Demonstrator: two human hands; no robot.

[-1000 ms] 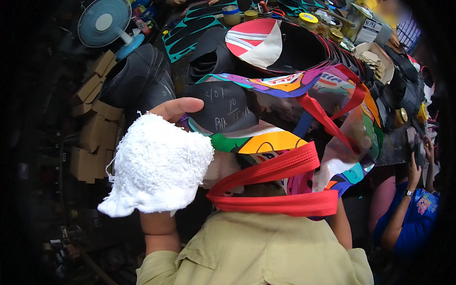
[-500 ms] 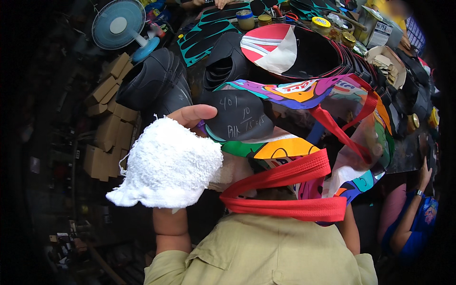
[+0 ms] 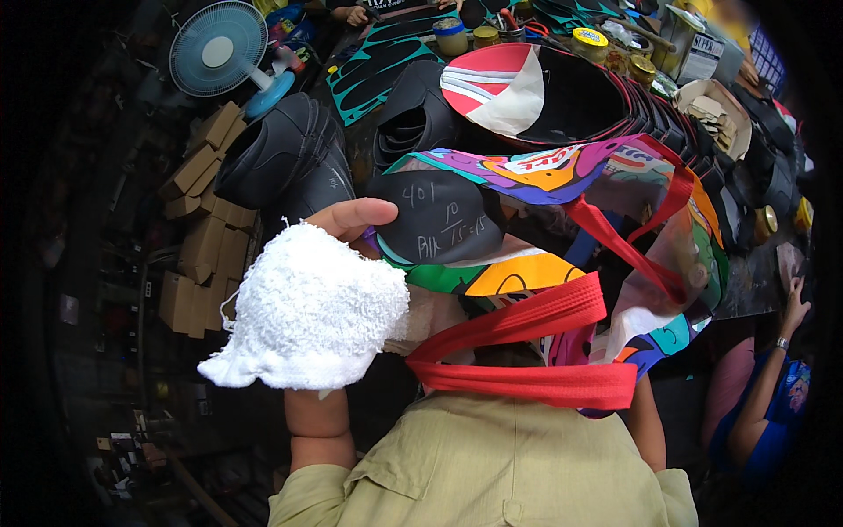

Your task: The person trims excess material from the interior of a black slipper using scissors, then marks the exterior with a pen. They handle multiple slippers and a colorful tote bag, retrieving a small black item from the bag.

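Observation:
My left hand [image 3: 356,213] is mostly covered by a white terry cloth [image 3: 316,312] bunched over it. Its showing fingers curl at the left rim of a colourful cartoon-print tote bag [image 3: 518,277] with clear panels and red straps [image 3: 527,378]. Just past the fingertip, a rounded black piece [image 3: 439,220] with chalk-like handwriting lies in the bag's mouth. The cloth hides the rest of the hand. Of my right arm, a bit of forearm shows at the lower right; the bag hides the right hand.
Stacked black shoe uppers [image 3: 272,158] stand on the table beyond, with a nested red-edged stack [image 3: 580,97] beside them. Jars [image 3: 450,37] sit farther back. A blue fan [image 3: 219,48] and cardboard boxes [image 3: 204,241] are at left. A co-worker's hand [image 3: 795,307] shows at right.
My left hand, the cloth and the bag have shifted only slightly. At right, the co-worker's hand has moved up a little and to the right. Another person's hand has come into view at the top.

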